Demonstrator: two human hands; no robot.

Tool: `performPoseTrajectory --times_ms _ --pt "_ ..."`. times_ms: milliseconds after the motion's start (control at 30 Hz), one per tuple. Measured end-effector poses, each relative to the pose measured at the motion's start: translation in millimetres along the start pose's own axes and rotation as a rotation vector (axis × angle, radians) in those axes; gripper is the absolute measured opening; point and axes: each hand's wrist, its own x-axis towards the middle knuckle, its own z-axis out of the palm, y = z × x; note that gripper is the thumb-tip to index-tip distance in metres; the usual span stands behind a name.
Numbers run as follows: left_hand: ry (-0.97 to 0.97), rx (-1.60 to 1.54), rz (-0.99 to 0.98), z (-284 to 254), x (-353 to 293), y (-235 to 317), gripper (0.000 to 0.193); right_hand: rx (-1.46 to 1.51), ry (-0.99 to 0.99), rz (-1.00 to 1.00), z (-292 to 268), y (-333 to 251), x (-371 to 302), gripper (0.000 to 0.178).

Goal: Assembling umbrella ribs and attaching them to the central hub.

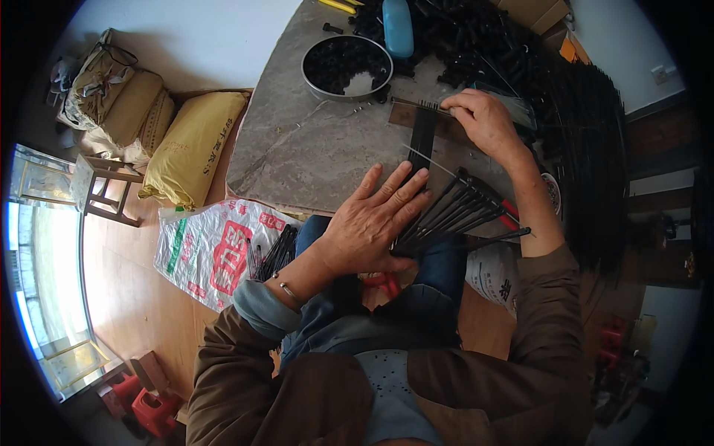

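My left hand (pixel 379 212) lies palm down with its fingers spread over a row of thin black strips (pixel 423 140) at the table's near edge. Its fingers are stretched, not wrapped round anything. With fingertips pinched, my right hand (pixel 487 126) grips the right end of a thin metal rod (pixel 416 104). That rod crosses the far ends of the strips above a brown wooden block (pixel 448 128). Several black rods (pixel 465 208) fan out beside my left hand, with a second thin rod along their ends. A red-handled tool (pixel 510 212) is partly hidden behind them.
A metal bowl (pixel 309 78) of small black parts stands on the stone-topped table (pixel 275 145), near a blue case (pixel 398 30) and a black pile (pixel 483 44). Long black rods (pixel 595 149) hang at the right. Left are a yellow sack (pixel 197 145), a white sack (pixel 201 256) and a stool (pixel 111 175).
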Motion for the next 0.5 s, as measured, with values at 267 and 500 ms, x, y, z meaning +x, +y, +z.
performPoseTrajectory --times_ms 267,500 --pt "0.014 -0.013 0.002 -1.7 0.1 1.5 0.097 0.027 0.008 0.015 -4.7 1.6 -2.9 0.017" --pt "0.013 -0.017 -0.001 -0.3 -0.3 1.0 0.097 0.033 0.033 -0.006 -4.6 4.5 -4.8 0.017"
